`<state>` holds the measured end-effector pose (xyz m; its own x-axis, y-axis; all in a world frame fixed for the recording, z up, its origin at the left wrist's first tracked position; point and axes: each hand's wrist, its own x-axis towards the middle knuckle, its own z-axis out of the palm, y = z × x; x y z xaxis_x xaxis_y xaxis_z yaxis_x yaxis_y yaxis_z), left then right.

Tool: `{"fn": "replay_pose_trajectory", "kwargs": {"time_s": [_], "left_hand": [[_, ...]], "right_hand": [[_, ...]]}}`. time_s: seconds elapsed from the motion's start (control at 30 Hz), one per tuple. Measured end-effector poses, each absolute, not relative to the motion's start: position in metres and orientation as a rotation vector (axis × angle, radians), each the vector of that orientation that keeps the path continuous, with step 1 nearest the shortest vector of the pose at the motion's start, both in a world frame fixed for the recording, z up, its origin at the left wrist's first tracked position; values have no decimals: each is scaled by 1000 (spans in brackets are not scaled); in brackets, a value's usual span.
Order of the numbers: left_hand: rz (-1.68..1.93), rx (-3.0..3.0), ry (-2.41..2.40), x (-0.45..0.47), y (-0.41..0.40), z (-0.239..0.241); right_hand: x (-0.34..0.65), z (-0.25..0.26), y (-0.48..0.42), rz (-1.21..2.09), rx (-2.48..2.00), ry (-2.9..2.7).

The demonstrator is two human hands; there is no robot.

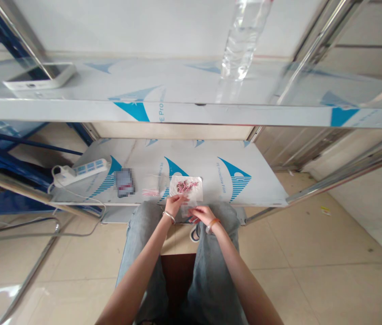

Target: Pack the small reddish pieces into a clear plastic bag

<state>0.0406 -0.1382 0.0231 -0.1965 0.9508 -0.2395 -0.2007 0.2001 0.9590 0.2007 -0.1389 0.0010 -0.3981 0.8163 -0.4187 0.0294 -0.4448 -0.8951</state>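
Steel worktop (211,158) before us carries a white sheet of pink beads (186,186) at six o'clock; our left hand (173,204) and right hand (202,214) pinch a clear bag (187,208) just below it.

Low shelf (252,189), power strip (82,170), white sheet (187,187) of pink beads (187,185)

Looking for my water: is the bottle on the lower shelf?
No, the water bottle stands on the upper shelf, above the power strip.
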Motion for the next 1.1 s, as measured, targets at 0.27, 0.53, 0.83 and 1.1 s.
{"fn": "replay_pose_trajectory", "kwargs": {"time_s": [0.27,0.53,0.83,1.1], "left_hand": [[1043,963,1277,29,-158,8],[1003,1073,1132,4,-169,-2],[1115,1110,1299,-9,-169,-6],[1186,1021,1350,-9,-169,-2]], "right_hand": [[199,2,-140,1674,-1253,-1328],[190,-6,-144,1636,-1248,-1403],[186,-11,-147,1669,-1239,-1428],[189,-12,-146,1614,-1274,-1426]]}}
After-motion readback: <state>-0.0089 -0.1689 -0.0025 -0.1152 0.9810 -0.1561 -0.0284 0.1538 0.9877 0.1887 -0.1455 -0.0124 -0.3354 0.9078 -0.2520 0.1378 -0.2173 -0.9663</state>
